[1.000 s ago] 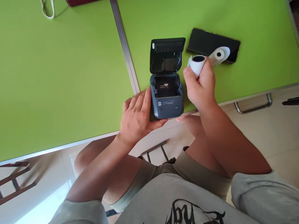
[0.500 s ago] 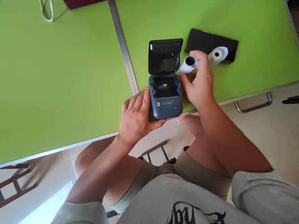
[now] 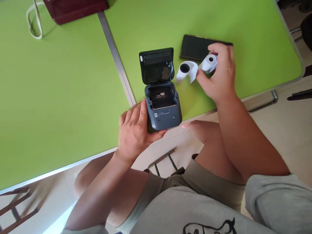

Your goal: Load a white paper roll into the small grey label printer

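Note:
A dark blue-grey label printer lies near the table's front edge, its black lid raised and its inner bay showing. My left hand is wrapped round the printer's left side and front corner. To the right of the lid stands a white paper roll with a dark core and a loose flap of paper. My right hand has its thumb and fingers round a second white roll with a smaller core, close beside the first. Behind that roll lies a black phone, partly covered by the fingers.
The green table has a metal seam strip left of the printer. A dark red box and a white cord loop are at the back left. A metal handle sits below the right edge.
My right hand has let go of the dark-cored roll and moved right to the smaller-cored roll. The view has shifted, showing more of the red box. My left hand stays on the printer.

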